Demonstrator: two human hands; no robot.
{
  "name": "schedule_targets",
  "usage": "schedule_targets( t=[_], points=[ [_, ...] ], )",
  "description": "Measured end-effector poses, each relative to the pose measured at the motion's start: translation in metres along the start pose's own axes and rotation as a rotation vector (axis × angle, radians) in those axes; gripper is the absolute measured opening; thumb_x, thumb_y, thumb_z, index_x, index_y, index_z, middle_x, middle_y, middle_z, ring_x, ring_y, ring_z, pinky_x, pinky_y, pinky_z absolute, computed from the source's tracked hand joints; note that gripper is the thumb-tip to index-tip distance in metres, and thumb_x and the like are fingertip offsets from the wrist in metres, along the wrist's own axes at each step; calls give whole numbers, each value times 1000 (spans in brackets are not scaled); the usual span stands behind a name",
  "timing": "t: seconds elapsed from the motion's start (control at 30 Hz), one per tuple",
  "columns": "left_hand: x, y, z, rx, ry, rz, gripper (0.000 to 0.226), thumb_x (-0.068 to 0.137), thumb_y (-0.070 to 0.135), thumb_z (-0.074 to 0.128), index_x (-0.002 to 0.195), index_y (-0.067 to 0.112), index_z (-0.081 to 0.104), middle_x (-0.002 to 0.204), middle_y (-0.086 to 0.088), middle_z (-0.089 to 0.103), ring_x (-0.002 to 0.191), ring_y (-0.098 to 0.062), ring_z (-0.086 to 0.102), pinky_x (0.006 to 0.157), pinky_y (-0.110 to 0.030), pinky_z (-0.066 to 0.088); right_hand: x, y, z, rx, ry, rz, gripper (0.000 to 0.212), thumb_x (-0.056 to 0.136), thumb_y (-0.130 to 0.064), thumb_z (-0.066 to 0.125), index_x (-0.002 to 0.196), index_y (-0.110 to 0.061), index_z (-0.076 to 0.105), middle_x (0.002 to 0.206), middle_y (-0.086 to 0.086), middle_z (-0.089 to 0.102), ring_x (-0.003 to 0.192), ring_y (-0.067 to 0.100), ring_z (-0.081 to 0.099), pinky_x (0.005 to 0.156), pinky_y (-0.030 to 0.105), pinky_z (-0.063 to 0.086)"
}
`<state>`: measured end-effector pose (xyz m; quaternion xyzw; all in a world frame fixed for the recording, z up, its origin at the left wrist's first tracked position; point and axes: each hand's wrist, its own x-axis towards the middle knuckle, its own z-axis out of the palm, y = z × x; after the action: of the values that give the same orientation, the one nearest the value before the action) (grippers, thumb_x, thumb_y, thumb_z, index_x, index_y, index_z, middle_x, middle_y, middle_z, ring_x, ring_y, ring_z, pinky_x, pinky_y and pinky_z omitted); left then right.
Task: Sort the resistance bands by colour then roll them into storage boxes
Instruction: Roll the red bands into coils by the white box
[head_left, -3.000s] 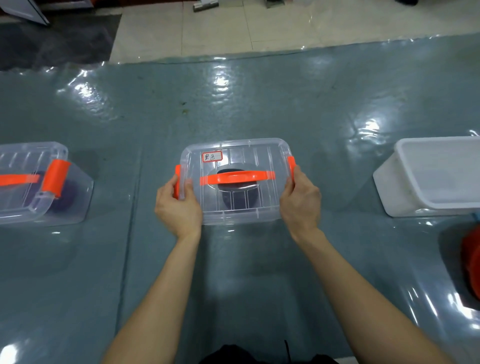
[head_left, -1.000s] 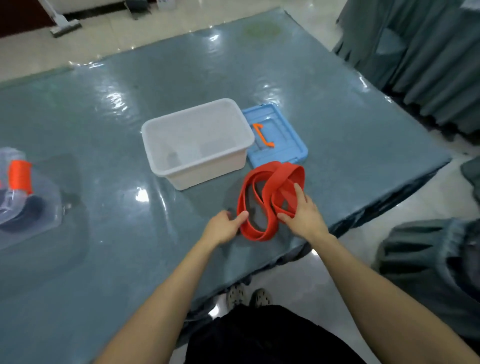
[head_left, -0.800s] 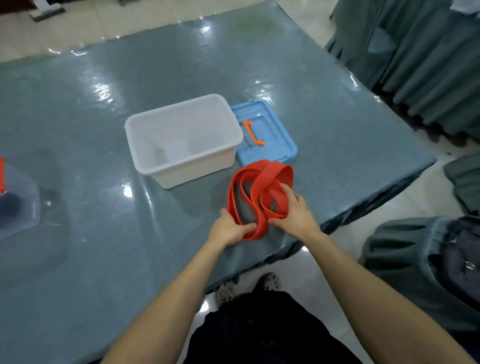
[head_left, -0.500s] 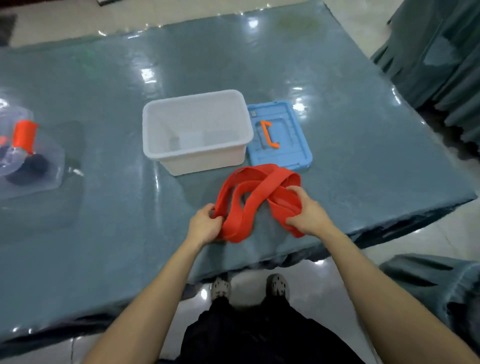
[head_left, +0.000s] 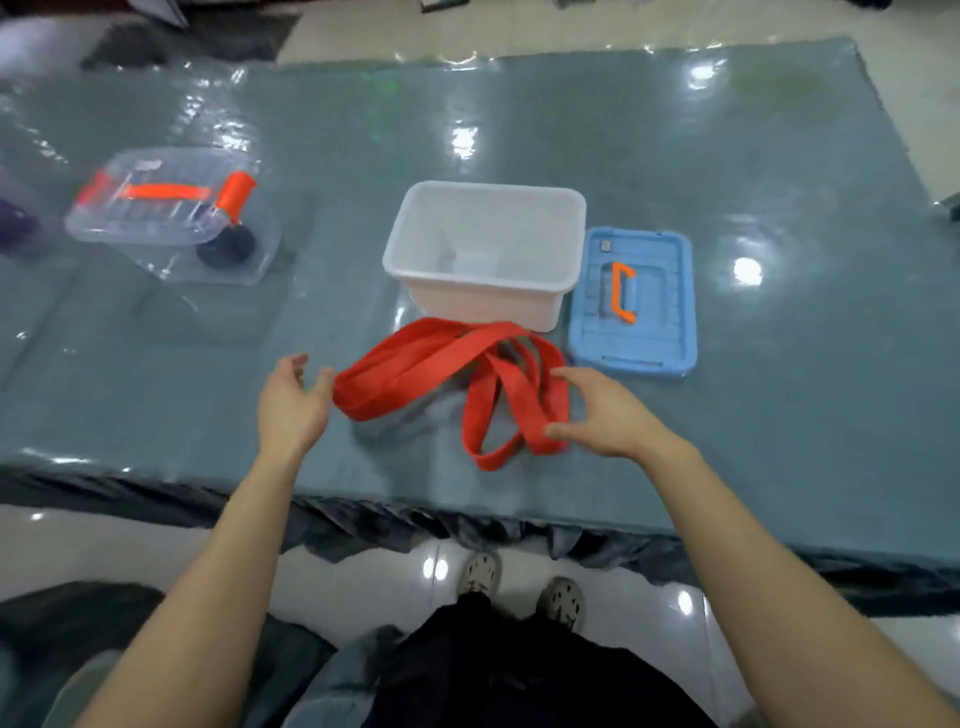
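Several red resistance bands (head_left: 426, 364) lie in a loose tangle on the teal table, just in front of an open white storage box (head_left: 397, 244) that looks empty. My left hand (head_left: 291, 408) is open beside the left end of the bands, its thumb close to or just touching them. On the other side my right hand (head_left: 608, 415) is spread open over the right loops, with thumb and fingertips touching the bands. A blue lid (head_left: 660, 312) with an orange handle lies flat to the right of the white box.
A clear lidded box (head_left: 171, 218) with orange handle and clips stands at the left, a dark roll (head_left: 228, 248) inside it. A purple object (head_left: 15, 226) shows at the far left edge. The table's front edge (head_left: 467, 504) runs just below my hands.
Half a second ago both hands gripped the red bands. Now the bands lie spread out on the table and both hands have opened beside them.
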<state>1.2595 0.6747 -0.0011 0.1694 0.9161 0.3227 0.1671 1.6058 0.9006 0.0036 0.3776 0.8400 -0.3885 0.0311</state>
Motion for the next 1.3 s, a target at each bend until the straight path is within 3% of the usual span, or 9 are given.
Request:
schedule_targets(
  t=[0.13,0.33,0.53,0.73,0.83,0.97,1.07,1.17,1.3],
  points=[
    [-41,-4,44,166,-146,294,40,92,30,74,130,15,71,129,-10,72,120,-31,67,107,-44,51,1,20,47,-56,-119,104,84,86,-38,86,158,-18,48,158,9,53,143,30,53,118,36,41],
    [-24,-25,94,623,-171,500,67,86,39,80,146,16,59,138,-12,67,129,-39,55,111,-54,43,-4,23,77,-137,-54,143,60,95,-37,74,148,-14,58,160,11,52,145,32,51,119,36,39],
    [4,-27,99,803,-85,615,38,67,23,85,101,12,73,102,-13,61,96,-39,56,85,-50,42,4,17,76,77,112,311,25,91,-38,82,110,-24,76,106,2,78,102,27,71,84,35,52],
    [25,4,31,-16,-381,372,31,70,11,80,92,25,63,91,5,74,84,-20,69,80,-35,54,18,-27,40,392,403,353,27,84,-28,81,108,-19,73,107,0,74,103,21,68,88,36,49],
    [55,35,-25,-318,-387,345,30,66,23,74,94,27,67,89,4,76,74,-8,66,72,-31,54,29,-71,6,419,408,245,42,72,-43,85,104,-20,69,95,-3,74,87,16,70,78,35,54],
    [87,79,-90,-650,-310,445,18,83,21,74,95,25,60,78,16,68,72,0,60,73,-25,50,43,-145,-48,306,429,4,24,85,-30,86,93,-21,65,78,-8,63,69,9,56,66,29,43],
    [120,81,-117,-559,-160,405,26,86,37,81,103,26,65,86,10,67,78,-6,63,79,-28,54,45,-211,-98,327,490,-153,27,71,-37,81,88,-22,68,80,4,71,72,15,62,71,34,50],
    [142,74,-129,-126,47,449,57,87,46,78,137,23,64,128,-5,69,118,-23,68,108,-46,53,42,-268,-141,426,522,-337,34,60,-40,80,89,-23,72,80,4,73,73,15,69,73,35,58],
    [83,125,-118,-383,-330,593,76,87,58,76,151,24,53,150,4,62,140,-7,57,119,-32,42,37,-329,-167,386,415,-453,32,81,-16,89,106,-9,71,93,8,74,84,20,75,85,39,66]
  ],
)
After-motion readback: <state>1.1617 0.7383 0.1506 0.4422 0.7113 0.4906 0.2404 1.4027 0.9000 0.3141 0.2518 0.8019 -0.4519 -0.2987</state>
